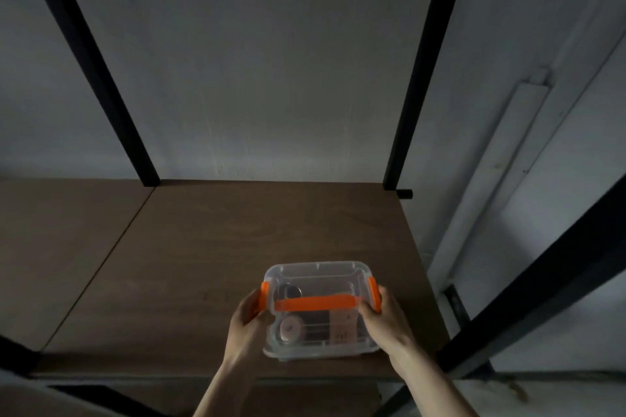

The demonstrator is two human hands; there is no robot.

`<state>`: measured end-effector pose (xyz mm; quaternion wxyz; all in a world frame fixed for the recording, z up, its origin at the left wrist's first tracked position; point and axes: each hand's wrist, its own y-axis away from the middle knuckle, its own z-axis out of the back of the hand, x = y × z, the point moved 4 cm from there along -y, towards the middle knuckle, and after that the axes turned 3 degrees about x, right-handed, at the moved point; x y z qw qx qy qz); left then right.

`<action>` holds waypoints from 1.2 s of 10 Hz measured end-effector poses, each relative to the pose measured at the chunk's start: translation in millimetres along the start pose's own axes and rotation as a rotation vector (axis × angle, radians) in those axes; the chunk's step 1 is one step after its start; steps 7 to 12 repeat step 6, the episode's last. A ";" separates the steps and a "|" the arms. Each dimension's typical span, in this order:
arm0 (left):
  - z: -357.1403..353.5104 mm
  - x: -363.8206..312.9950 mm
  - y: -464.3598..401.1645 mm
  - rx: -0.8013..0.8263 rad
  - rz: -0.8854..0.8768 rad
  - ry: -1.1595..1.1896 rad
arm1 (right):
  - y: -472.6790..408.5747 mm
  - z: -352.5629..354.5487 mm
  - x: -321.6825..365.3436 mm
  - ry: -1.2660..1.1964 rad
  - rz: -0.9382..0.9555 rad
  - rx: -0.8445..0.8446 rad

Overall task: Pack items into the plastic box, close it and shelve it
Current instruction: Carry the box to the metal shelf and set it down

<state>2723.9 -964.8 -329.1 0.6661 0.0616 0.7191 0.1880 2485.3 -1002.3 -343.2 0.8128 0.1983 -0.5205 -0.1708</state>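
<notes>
A clear plastic box point(318, 278) with an orange handle point(315, 302) across its lid and orange side latches sits near the front right of a brown wooden shelf point(203, 247). The lid is on. Through the plastic I see a tape roll point(290, 328), a small carton point(342, 325) and a dark round item point(290, 290). My left hand point(247, 322) grips the box's left side at the latch. My right hand point(386, 318) grips its right side at the other latch.
Two black metal uprights point(101, 78) point(420, 78) rise from the back of the shelf against a grey wall. Another black post point(528, 298) slants at the right. A white cable duct point(501, 159) runs down the right wall. The shelf's front edge lies just below the box.
</notes>
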 end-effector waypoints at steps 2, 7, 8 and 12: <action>14.3 32.1 -15.4 -0.011 0.025 -0.027 | 8.0 -11.0 -9.7 0.026 0.024 -0.049; 22.1 45.1 0.8 -0.005 -0.101 -0.286 | 41.7 -18.7 -32.5 0.161 -0.071 -0.198; 22.1 45.1 0.8 -0.005 -0.101 -0.286 | 41.7 -18.7 -32.5 0.161 -0.071 -0.198; 22.1 45.1 0.8 -0.005 -0.101 -0.286 | 41.7 -18.7 -32.5 0.161 -0.071 -0.198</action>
